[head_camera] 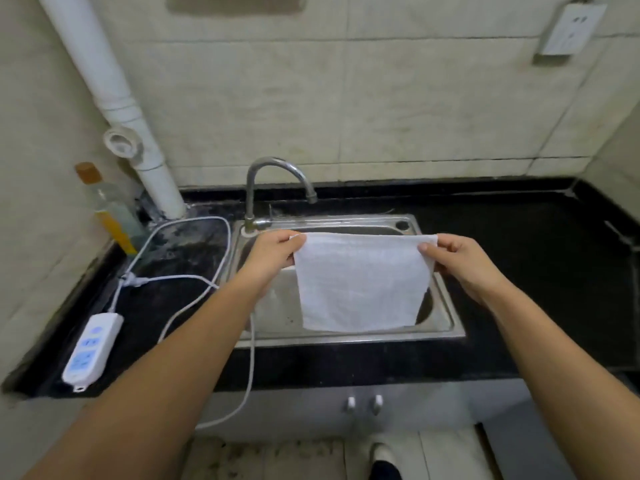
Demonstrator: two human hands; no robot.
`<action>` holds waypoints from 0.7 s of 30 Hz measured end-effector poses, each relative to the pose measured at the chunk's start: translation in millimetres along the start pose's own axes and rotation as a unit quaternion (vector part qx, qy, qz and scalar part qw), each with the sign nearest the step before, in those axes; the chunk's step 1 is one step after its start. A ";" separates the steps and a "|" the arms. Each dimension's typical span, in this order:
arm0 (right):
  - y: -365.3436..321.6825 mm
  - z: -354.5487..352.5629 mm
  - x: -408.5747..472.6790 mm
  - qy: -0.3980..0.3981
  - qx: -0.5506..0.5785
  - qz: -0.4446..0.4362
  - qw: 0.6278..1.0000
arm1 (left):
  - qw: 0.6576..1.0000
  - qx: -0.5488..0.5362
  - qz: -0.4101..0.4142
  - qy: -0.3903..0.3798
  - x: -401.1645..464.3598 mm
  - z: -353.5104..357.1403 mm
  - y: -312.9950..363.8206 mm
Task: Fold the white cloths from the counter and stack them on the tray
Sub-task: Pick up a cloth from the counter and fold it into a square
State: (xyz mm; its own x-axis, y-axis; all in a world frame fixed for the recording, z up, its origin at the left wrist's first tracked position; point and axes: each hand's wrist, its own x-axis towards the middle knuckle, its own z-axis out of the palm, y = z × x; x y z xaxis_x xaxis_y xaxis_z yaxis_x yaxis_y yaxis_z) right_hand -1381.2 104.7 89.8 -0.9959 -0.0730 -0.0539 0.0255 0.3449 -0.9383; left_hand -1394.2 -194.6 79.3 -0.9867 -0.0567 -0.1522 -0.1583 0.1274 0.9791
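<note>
A white cloth (pixel 360 282) hangs in the air over the steel sink (pixel 446 317), spread flat between my two hands. My left hand (pixel 273 252) pinches its upper left corner. Its upper right corner is pinched by my right hand (pixel 457 259). The cloth's lower edge hangs free near the sink's front rim. No tray and no other cloths are in view.
A curved tap (pixel 277 178) stands behind the sink. On the black counter (pixel 540 271) at the left lie a white power strip (pixel 91 348) and its cable (pixel 194 282), with a bottle (pixel 107 209) and a white pipe (pixel 138 140) in the corner.
</note>
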 end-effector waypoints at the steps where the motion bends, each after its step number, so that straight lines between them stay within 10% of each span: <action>1: 5.1 -20.4 -3.7 0.025 0.007 0.007 1.000 | 1.000 0.018 0.000 -0.019 4.3 20.7 3.3; 9: 60.5 -183.8 23.5 0.156 -0.082 0.038 0.984 | 0.968 0.223 0.068 -0.091 61.5 208.0 43.9; 15: 98.6 -294.3 48.9 0.156 -0.004 0.031 0.987 | 0.993 0.094 0.045 -0.058 96.5 330.5 58.3; 21: 167.4 -331.3 25.3 0.044 0.015 0.093 0.995 | 0.977 0.034 -0.066 -0.201 70.1 362.8 4.2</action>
State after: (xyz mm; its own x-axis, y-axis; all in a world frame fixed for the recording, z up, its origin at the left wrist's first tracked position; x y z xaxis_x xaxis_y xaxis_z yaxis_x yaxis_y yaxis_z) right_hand -1430.9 470.6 44.5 -0.9774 0.0723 -0.1988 0.2115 0.3160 -0.9249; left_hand -1477.1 161.2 23.9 -0.8902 0.3147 -0.3295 -0.2731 0.2105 0.9387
